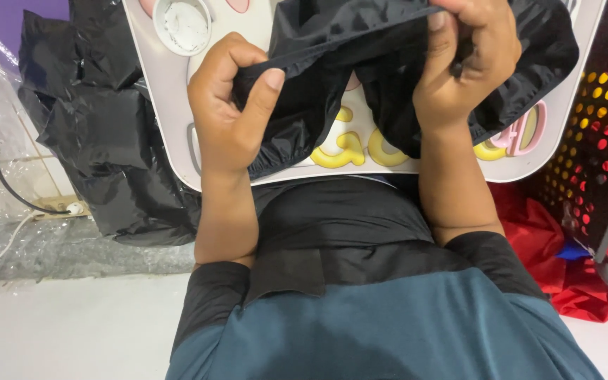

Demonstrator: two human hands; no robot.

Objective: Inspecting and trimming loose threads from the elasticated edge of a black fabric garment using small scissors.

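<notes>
Black fabric (388,77): bunched over the white lap tray (170,105), gripped at its edge by both hands; loose folds could snag the tray's rim or hide it.
Left hand (230,112): fingers curled tight, thumb pressing a fold; thin, slick cloth may slip free.
Right hand (466,56): fingers closed, pinching the hem; uneven pull could strain a seam.
White round cup (183,24): set in the tray, just beside the cloth; a drag might tip it.

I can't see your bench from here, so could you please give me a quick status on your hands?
Left hand and right hand both gripping black fabric. Fabric bunched over white tray. Black plastic bag heaped at left.
</notes>
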